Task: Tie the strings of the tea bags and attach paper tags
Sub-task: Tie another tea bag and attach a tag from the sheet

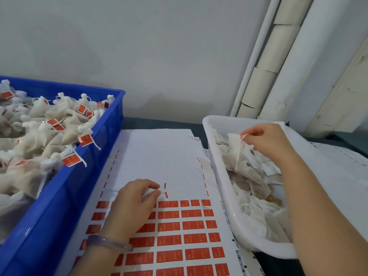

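A white sheet of red paper tags [175,226] lies flat on the table between two bins. My left hand [135,202] rests on the sheet's top row, thumb and fingertips pinching at a tag [154,193] that is partly hidden by the fingers. My right hand [262,142] is inside the white bin [225,176], pinching the top of an untied white tea bag [238,152] with its string. More loose tea bags [258,206] fill that bin.
A blue crate [83,176] at the left holds several tied tea bags with red tags [71,159]. More tag sheets [342,154] lie under the white bin at the right. Pipes and a wall stand behind the table.
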Available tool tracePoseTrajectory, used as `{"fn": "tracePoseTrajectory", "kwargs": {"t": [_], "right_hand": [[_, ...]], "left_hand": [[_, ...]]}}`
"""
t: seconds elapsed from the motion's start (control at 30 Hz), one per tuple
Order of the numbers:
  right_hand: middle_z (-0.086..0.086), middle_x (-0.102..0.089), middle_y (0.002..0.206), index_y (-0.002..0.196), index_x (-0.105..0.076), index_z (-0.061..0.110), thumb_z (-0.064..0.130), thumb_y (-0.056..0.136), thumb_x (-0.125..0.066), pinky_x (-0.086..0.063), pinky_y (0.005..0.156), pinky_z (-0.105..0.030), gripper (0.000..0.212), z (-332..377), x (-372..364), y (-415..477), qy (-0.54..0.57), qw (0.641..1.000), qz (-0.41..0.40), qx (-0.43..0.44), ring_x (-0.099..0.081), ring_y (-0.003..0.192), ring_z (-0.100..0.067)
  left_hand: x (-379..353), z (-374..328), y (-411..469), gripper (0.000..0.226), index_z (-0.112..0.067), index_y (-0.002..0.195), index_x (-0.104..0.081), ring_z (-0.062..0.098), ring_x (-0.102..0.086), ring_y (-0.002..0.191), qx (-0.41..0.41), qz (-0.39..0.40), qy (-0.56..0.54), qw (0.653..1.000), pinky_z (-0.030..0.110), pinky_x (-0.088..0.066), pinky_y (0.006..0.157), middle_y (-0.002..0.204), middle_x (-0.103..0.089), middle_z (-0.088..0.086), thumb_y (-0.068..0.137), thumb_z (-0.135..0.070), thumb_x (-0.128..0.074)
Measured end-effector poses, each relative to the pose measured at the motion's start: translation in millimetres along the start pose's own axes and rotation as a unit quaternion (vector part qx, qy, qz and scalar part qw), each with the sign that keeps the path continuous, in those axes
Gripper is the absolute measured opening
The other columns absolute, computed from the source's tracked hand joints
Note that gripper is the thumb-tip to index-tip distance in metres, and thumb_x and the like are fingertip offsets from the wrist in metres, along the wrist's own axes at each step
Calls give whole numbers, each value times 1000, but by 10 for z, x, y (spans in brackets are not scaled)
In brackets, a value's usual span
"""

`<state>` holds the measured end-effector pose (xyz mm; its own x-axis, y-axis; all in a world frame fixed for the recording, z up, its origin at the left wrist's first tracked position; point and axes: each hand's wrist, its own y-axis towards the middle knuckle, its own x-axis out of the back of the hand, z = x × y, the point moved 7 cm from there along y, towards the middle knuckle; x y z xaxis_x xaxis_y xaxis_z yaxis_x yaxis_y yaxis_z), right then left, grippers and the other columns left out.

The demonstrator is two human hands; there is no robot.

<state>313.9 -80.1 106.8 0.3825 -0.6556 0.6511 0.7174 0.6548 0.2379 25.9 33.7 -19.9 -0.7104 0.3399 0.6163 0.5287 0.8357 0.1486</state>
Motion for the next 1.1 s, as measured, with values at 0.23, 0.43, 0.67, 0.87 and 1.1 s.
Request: {"fn": "tracePoseTrajectory", "kwargs": {"t": [0.23, 0.43, 0.67, 0.87, 1.1], "right_hand": [[3, -73, 69, 72, -74, 25, 11, 75, -72, -57, 67, -21, 15, 1109, -50, -629, 132, 972, 129, 148, -68, 61, -9], [9, -69, 70, 70, -68, 30, 12, 84, -66, -56, 64, -18, 22, 1121, -1270, -1064, 36, 953, 277, 117, -67, 65, -2], [10, -73, 84, 87, -73, 25, 21, 88, -62, -56, 71, -22, 12, 565, -1743, -1104, 274, 939, 208, 15, -70, 80, -7], [8, -69, 76, 77, -73, 41, 53, 73, -54, -53, 61, -16, 23, 330, -1730, -1166, 352, 925, 140, -36, -68, 74, -10], [7, -68, 71, 73, -73, 30, 49, 83, -49, -52, 60, -20, 32, 222, -1692, -1111, 394, 911, 93, -79, -61, 59, -6]], "left_hand": [[124, -54, 50, 39, -48, 121, -38, 2, -39, 120, 6, -55, -171, 984, 18, -33, 88, 132, -37, -26, 83, -58, -37], [53, -105, 53, 63, -39, 117, -54, 21, -61, 110, 4, 76, -442, 894, 42, -50, 91, 123, -62, -6, 71, -76, -32], [6, -44, 109, 34, -41, 112, -51, 5, -56, 103, 40, 66, -273, 959, 17, -50, 76, 112, -55, -21, 83, -58, -45], [94, -86, 54, 10, -45, 88, -61, -12, -56, 82, -22, 18, -153, 988, 1, -42, 52, 80, -59, -33, 78, -45, -64], [130, -86, 43, 18, -30, 70, -59, -10, -54, 73, -52, 5, -161, 986, 0, -39, 53, 67, -58, -25, 87, -22, -58]]}}
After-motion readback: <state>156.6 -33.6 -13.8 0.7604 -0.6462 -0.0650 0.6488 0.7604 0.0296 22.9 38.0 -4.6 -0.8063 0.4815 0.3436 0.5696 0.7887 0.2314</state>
